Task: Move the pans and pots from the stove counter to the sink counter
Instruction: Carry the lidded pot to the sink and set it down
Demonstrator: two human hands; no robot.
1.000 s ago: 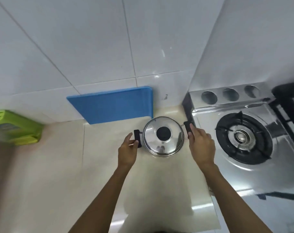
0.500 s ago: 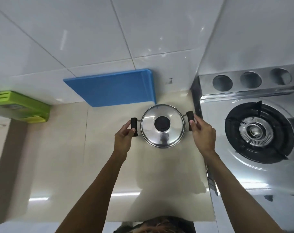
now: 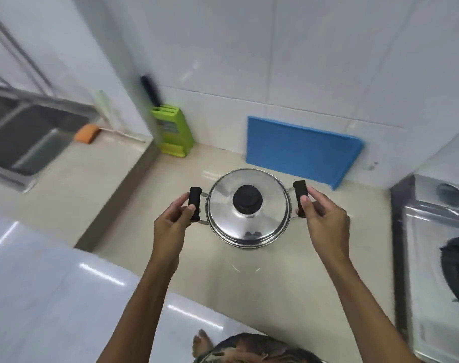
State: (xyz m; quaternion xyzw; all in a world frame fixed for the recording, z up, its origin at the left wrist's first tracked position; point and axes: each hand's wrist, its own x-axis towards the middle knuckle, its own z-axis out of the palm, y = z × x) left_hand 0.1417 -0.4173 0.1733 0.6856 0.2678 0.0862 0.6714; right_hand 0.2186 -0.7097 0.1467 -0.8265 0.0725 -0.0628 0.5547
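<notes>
The stove [image 3: 432,247] is cut off at the right edge, only part of one burner ring showing, and the sink [image 3: 26,137] runs out of view at the left; the whole left side is smeared by blur. My left hand [image 3: 170,226] has its fingers [image 3: 187,212] curled round the left black handle, and my right hand [image 3: 325,221] pinches the right handle, so I hold the one steel pot [image 3: 249,208], lid on, by both. I cannot tell if it has left the beige bench [image 3: 118,184]; it sits over the stretch between stove and sink, nearer the back wall. One blue cutting board [image 3: 299,150] leans on the white tiles, one green knife block [image 3: 173,132] stands near the bench's inner corner, one orange sponge [image 3: 85,133] beside the sink.
</notes>
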